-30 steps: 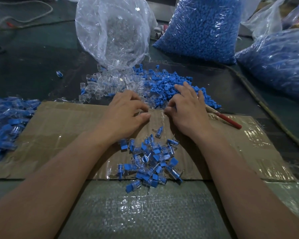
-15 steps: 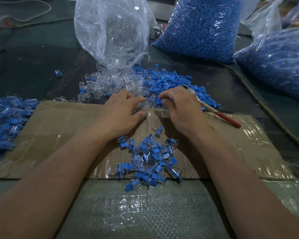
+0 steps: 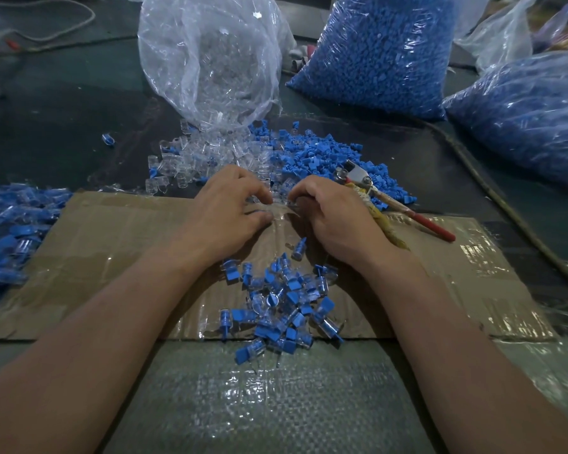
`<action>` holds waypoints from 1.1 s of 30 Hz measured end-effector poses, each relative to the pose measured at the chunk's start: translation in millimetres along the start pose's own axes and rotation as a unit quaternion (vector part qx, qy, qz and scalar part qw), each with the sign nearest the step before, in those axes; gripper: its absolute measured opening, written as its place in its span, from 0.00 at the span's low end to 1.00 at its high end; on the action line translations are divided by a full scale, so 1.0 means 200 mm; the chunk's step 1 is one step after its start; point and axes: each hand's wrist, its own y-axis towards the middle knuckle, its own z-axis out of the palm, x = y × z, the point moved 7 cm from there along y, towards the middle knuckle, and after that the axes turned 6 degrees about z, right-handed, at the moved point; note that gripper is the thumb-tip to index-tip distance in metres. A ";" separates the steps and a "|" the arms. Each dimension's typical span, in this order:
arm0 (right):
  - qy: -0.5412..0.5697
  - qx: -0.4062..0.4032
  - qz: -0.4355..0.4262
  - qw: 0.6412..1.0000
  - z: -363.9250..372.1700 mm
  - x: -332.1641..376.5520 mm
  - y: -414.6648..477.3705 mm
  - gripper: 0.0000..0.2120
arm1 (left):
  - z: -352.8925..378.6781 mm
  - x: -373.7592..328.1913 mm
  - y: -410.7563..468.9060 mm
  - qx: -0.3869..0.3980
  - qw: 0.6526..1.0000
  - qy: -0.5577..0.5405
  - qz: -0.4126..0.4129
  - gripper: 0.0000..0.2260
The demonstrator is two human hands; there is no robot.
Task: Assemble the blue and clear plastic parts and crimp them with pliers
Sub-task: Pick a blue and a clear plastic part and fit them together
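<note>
A dark work surface point(image 3: 56, 103) carries a taped sheet of cardboard point(image 3: 118, 257) near the person, who works with bare forearms over it. At the far left edge lies a heap of joined blue-and-clear pieces point(image 3: 7, 231), partly on the cardboard's corner. Behind it a single stray piece point(image 3: 107, 139) sits alone on the dark top. Next comes a clear bag point(image 3: 210, 60) lying on its side, its mouth toward the person, with loose clear parts point(image 3: 191, 158) spilled out in front of it.

The left hand point(image 3: 223, 208) rests at the cardboard's far edge, its fingers curled and its thumb and fingertips pinching a clear part point(image 3: 274, 204) at the near fringe of that spill. Between the two forearms, on the cardboard's near half, lies a small pile of assembled pieces point(image 3: 286, 296) (blue caps seated in clear bodies, lying every which way).

The right hand point(image 3: 335, 217) faces the left, fingers curled inward and tips drawn together close to the left fingertips; whether they hold anything I cannot tell. Beyond it spreads a mound of loose blue parts point(image 3: 325, 152). The pliers point(image 3: 358, 178) lie against the hand's outer edge, head on the blue mound, one handle red, the other wrapped in yellowish binding; whether the hand grips them is unclear. Behind stand a full bag of blue parts point(image 3: 374, 54) and, far right, a second blue bag point(image 3: 522, 119).
</note>
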 end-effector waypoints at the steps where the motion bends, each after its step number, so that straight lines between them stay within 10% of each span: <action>1: -0.006 -0.003 -0.004 1.000 0.00 0.00 0.00 0.08 | 0.00 -0.01 0.00 -0.001 1.000 0.002 0.004 0.07; 23: -0.016 0.033 -0.039 0.999 0.01 0.02 -0.01 0.09 | -0.02 -0.05 -0.01 -0.013 1.000 -0.012 0.019 0.07; 33: 0.223 -0.115 0.046 0.967 -0.15 -0.04 -0.04 0.11 | -0.10 -0.07 -0.04 -0.064 0.967 -0.239 -0.058 0.11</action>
